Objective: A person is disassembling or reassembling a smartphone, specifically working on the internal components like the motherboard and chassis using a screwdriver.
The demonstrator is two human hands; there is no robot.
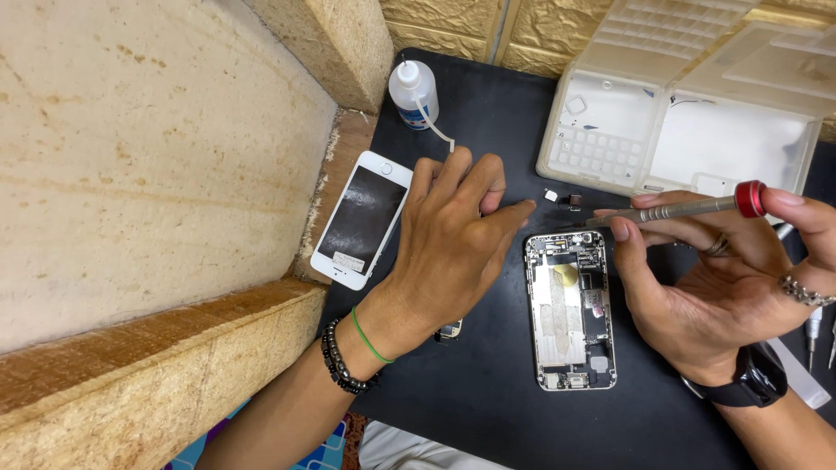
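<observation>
- Phone body (570, 309), opened, lies flat on the black worktop (470, 383) between both hands.
- Right hand (714, 287) pinches a screwdriver (670, 209); a light, steady tip seems wise.
- Left hand (453, 235) rests spread and empty, bracing.
- Loose parts (563, 199) and tray (679, 130) crowd the far side; the wall (157, 157) closes the left.

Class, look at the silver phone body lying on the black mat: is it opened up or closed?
Opened up: the silver phone body shows bare internal parts, with no screen over them.
</observation>
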